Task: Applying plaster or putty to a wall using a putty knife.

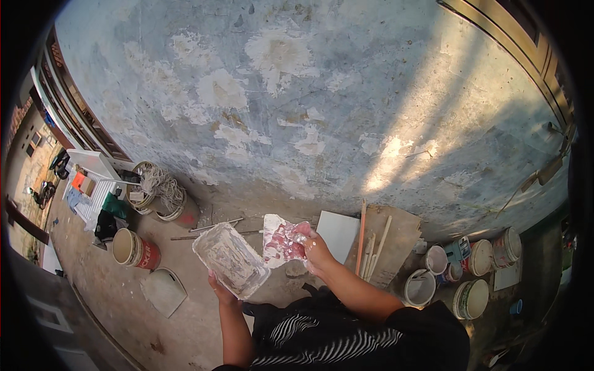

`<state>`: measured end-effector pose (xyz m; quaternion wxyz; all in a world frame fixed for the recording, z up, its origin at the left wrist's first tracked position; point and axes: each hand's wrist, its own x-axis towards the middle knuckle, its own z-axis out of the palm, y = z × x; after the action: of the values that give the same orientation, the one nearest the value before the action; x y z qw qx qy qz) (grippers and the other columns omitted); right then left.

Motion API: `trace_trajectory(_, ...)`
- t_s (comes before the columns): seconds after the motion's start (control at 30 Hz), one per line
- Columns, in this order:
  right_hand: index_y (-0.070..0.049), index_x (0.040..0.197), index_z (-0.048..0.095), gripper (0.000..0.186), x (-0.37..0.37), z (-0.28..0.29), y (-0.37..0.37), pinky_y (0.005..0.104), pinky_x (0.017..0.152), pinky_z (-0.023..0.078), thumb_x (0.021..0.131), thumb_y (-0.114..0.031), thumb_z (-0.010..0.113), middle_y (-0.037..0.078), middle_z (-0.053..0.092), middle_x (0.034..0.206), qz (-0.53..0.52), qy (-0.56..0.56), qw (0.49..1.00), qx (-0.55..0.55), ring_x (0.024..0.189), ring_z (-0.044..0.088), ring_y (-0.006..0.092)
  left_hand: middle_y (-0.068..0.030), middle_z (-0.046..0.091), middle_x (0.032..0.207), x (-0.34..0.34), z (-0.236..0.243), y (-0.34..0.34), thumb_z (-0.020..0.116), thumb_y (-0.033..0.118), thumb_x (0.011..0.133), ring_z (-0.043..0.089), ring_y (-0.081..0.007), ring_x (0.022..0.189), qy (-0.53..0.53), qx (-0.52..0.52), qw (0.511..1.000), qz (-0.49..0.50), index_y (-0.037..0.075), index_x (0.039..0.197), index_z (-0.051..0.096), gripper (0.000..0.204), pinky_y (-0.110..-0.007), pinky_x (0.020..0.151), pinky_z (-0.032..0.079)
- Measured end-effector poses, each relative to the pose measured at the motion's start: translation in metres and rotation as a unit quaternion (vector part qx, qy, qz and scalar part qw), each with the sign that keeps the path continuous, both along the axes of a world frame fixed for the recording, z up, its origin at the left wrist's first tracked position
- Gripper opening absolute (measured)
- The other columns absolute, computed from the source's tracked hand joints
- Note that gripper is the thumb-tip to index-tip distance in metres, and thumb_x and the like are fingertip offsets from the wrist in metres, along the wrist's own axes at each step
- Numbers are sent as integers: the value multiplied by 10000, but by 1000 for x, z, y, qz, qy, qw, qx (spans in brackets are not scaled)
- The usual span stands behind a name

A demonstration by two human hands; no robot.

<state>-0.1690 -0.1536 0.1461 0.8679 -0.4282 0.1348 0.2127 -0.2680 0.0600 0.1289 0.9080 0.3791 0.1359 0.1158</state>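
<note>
My left hand (223, 289) is closed on the near left edge of a shallow rectangular tray (230, 255), whose inside is smeared with whitish putty. In my right hand (317, 252) is a flat red putty spreader (283, 240), gripped at its right side and coated with white putty. The spreader hangs just right of the tray, close to its upper right rim. Ahead stands a blue-grey wall (346, 80) with several pale patches of filler. Part of each hand's fingers is hidden behind what it holds.
Left on the floor are a bucket (137, 248), a bucket with tangled cord (162, 188) and a flat board (164, 292). A white panel (338, 236), wooden sticks (371, 256) and a brown sheet (399, 238) lie by the wall. Several buckets (470, 300) stand at right.
</note>
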Motion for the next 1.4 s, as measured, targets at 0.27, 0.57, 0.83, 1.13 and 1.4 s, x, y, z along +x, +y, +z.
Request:
trace_trajectory(0.27, -36, 1073, 561, 219, -6, 20, 158, 298, 764, 549, 900, 24, 442, 73, 629, 1012, 124, -31, 992, 17, 887, 643, 161, -122, 391, 1443, -41, 0, 149, 413, 578, 888, 441, -347, 1276, -33, -47, 988, 145, 117, 1470, 268, 757, -516, 1025, 406)
trace_trajectory(0.57, -9, 1088, 597, 194, -34, 18, 347, 350, 830, 547, 903, -42, 551, 106, 656, 1036, 228, -20, 972, 52, 935, 659, 210, -138, 400, 1434, -97, -13, 293, 428, 616, 864, 461, -348, 1255, -27, -2, 989, 148, 98, 1472, 260, 816, -497, 1024, 410)
trace_trajectory(0.83, 21, 1089, 592, 203, -66, 18, 477, 339, 799, 555, 923, -83, 538, 110, 665, 1012, 394, -25, 918, 43, 909, 673, 206, -142, 449, 1390, -158, -20, 357, 415, 630, 861, 483, -327, 1234, 33, 7, 976, 214, 69, 1453, 297, 824, -465, 1008, 424)
trace_trajectory(1.13, 25, 1180, 541, 293, -48, -16, 636, 422, 859, 551, 906, -79, 524, 159, 644, 1088, 467, 5, 878, 101, 991, 657, 279, -153, 487, 1357, -174, -38, 462, 397, 597, 892, 498, -313, 1223, 42, -3, 942, 333, 33, 1426, 333, 779, -439, 1036, 397)
trace_trajectory(1.4, 15, 1165, 566, 277, -4, -39, 819, 384, 876, 539, 913, -98, 539, 130, 655, 1090, 558, 35, 823, 100, 984, 661, 238, -154, 448, 1396, -119, -32, 595, 382, 600, 891, 488, -321, 1235, 38, -7, 909, 414, 51, 1447, 302, 786, -452, 1029, 407)
